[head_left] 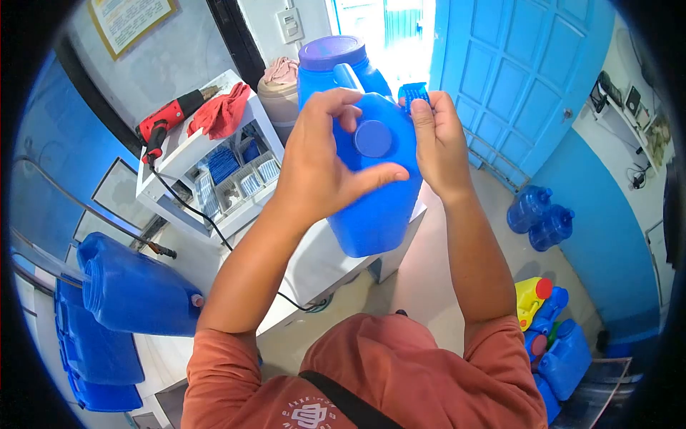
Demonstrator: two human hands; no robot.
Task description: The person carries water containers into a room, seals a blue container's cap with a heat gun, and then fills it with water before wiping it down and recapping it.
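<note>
White counter (pixel 314 254): we see blue jug (pixel 379 214).
Left hand (pixel 318 157): spread apart near cap (pixel 372 139).
Right hand (pixel 439 143): pinches small blue piece (pixel 412 93).

Strong daylight enters through the white, blown-out doorway (pixel 368 20) at the top, washing pale glare over the concrete-grey floor (pixel 436 250) and lighting the large blue plastic jug (pixel 375 214). The lower left is dimmer. Wide-angle distortion bends the edges, black vignetting rounds the corners, and print on the gold-framed paper notice (pixel 132 20) is unreadably soft.
</note>
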